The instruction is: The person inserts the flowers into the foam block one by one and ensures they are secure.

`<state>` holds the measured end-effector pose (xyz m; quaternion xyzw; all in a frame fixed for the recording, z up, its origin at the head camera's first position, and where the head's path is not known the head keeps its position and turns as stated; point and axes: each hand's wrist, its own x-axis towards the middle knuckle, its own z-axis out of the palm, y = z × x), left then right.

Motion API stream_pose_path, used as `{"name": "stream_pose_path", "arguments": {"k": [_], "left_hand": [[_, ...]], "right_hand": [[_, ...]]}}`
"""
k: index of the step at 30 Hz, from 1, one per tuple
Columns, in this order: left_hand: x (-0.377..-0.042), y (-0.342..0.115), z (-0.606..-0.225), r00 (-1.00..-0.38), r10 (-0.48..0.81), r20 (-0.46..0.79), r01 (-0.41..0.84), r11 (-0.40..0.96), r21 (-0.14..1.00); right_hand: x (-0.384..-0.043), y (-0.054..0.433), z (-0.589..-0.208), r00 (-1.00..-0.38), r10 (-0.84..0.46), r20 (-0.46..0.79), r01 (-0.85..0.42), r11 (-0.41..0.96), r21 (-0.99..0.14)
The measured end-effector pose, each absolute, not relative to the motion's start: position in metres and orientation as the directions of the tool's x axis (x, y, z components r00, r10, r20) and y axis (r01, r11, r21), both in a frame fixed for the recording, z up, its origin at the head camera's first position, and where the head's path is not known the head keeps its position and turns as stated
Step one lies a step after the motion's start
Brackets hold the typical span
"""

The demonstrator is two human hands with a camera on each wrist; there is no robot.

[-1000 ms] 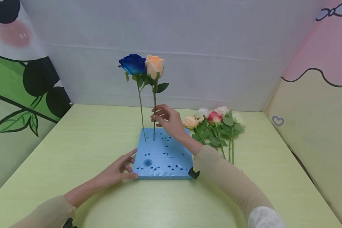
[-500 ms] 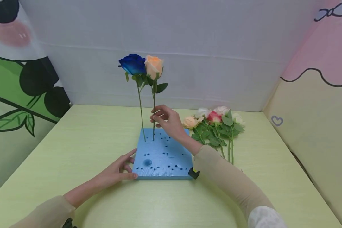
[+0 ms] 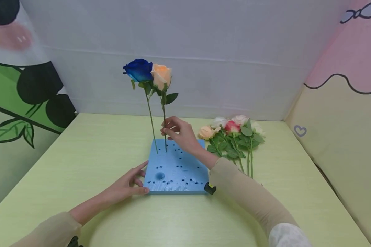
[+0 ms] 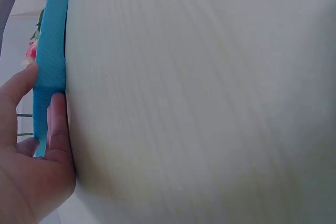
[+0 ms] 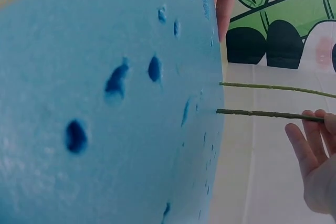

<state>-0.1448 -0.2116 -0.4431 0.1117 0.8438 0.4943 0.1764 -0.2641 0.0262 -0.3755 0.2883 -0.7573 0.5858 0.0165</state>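
Block [image 3: 170,173], blue and pitted with holes, lies flat on the table [image 3: 111,147], the blue rose [image 3: 139,70] standing in its far left part and leaning slightly left. Just right of that, the peach rose [image 3: 161,76] meets the block too, its stem pinched between the thumb and fingertips of the right hand [image 3: 181,134]. The left hand [image 3: 134,180] grasps nothing: its fingers lie loosely extended against the block's left side, thumb at the near left corner.

How deep either stem goes is hidden, and that is the likely weak point. If the peach rose sits shallow, its large head could tip it on release. A hard downward push might bow the thin stem, since the pinch is well above the hole. The heads crowd together, so snagged leaves could drag the blue rose along. Without the left hand's steadying, the block might slide under a sideways push. At right, the sleeve [image 3: 250,192] could brush the loose roses [image 3: 233,127].
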Motion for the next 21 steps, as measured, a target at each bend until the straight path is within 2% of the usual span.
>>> {"name": "stream_pose_path", "arguments": {"k": [21], "left_hand": [[-0.1452, -0.2126, -0.4429, -0.911, 0.369, -0.186, 0.018, 0.486, 0.874]], "right_hand": [[-0.2648, 0.0272, -0.3747, -0.848, -0.401, 0.347, -0.446, 0.185, -0.876]]}}
